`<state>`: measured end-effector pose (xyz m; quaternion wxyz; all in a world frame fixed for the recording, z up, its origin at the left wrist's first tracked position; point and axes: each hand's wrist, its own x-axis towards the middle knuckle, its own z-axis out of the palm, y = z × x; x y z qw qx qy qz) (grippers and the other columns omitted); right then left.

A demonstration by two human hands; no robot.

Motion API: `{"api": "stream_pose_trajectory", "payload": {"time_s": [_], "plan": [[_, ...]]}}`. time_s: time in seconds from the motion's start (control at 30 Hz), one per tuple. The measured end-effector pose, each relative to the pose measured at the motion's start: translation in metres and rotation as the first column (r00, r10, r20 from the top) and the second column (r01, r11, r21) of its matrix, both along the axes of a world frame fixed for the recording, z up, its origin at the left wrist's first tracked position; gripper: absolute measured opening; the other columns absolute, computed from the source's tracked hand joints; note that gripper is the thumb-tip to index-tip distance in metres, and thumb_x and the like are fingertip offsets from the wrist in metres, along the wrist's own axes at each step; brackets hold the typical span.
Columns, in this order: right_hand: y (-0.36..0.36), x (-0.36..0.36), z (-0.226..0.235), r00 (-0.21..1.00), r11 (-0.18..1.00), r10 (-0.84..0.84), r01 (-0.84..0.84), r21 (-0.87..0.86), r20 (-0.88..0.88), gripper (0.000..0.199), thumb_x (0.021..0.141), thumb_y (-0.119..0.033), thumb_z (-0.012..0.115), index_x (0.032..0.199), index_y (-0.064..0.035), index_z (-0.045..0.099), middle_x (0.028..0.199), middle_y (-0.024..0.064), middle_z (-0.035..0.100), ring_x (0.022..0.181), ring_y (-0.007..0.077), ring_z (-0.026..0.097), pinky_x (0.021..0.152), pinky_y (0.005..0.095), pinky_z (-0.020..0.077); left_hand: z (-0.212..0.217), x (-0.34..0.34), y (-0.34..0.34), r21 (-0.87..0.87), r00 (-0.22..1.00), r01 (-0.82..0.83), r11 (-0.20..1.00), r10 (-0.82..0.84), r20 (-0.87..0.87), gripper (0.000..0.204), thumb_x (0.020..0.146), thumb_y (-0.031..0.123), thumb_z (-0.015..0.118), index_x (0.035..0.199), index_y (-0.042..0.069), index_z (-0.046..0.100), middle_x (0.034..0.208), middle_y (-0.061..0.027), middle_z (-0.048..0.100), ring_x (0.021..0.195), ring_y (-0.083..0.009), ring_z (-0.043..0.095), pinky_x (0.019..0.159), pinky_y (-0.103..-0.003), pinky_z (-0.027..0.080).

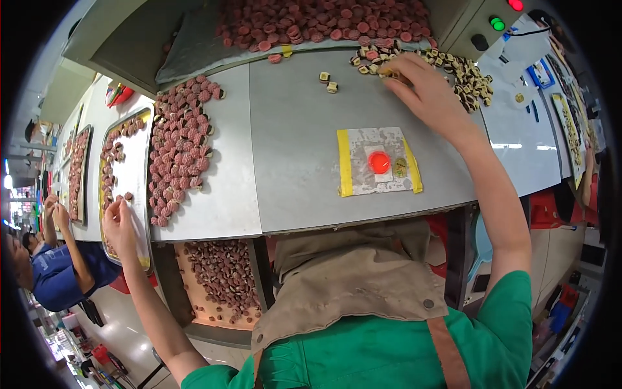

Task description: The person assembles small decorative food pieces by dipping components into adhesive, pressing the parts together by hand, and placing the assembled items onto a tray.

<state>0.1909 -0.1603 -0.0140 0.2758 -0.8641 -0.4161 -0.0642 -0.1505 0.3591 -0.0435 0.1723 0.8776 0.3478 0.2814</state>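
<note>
My left hand (pixel 120 227) is over the near part of a metal tray (pixel 144 249) on the left, thumb and fingers drawn together. A small reddish-brown piece (pixel 128 196) is right by its fingertips; I cannot tell if they grip it. At the back right my right hand (pixel 424 94) reaches to a pile of small cream-and-black pieces (pixel 476 87), its thumb and forefinger closed in a pinch. What lies between them is mostly hidden. Two loose cream-and-black pieces (pixel 332 87) lie left of that hand. A heap of red-topped dark pieces (pixel 178 152) lies right of the tray.
A grey bin (pixel 440 23) with many red round caps (pixel 324 23) stands at the back. A board with yellow-taped edges (pixel 363 185) holds a red disc (pixel 379 163). Below the table edge sits a drawer of dark-red pieces (pixel 223 279). A co-worker in blue (pixel 71 266) works at left.
</note>
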Motion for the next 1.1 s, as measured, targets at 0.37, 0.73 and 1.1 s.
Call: {"api": "stream_pose_trajectory", "payload": {"time_s": [0.37,0.73,1.1], "plan": [[0.048,-0.002,-0.015,0.979,0.976,0.198,-0.201,0.087,0.045,0.018,0.084,-0.014,0.063,0.095,-0.0032,0.054,0.090,0.0105,0.055,0.081,0.0261,0.057,0.071,0.0364,0.0463,0.033,0.223,-0.225,0.262,0.774,0.602,0.754,-0.632,0.041,0.025,0.079,0.012,0.066,0.103,0.006,0.063,0.100,-0.0140,0.061,0.097,-0.0305,0.057,0.086,-0.038,0.045],[-0.051,-0.050,0.021,0.972,0.997,0.025,-0.040,-0.060,-0.233,0.019,0.080,0.001,0.057,0.100,-0.0001,0.058,0.091,0.0134,0.055,0.083,0.0285,0.058,0.076,0.0358,0.0476,0.002,0.258,-0.262,-0.030,0.620,0.780,0.625,-0.764,0.179,0.018,0.084,0.014,0.063,0.098,0.001,0.061,0.086,-0.0115,0.062,0.083,-0.0267,0.058,0.075,-0.034,0.046],[-0.030,-0.041,-0.008,0.997,0.993,0.025,-0.033,-0.114,-0.070,0.020,0.082,-0.003,0.059,0.101,-0.0019,0.056,0.094,0.0147,0.055,0.089,0.0303,0.056,0.076,0.0359,0.0463,0.015,0.179,-0.325,-0.783,0.754,0.576,-0.233,-0.218,0.620,0.037,0.092,0.013,0.056,0.124,-0.007,0.051,0.110,-0.0115,0.060,0.101,-0.0152,0.059,0.089,-0.026,0.047]]}}
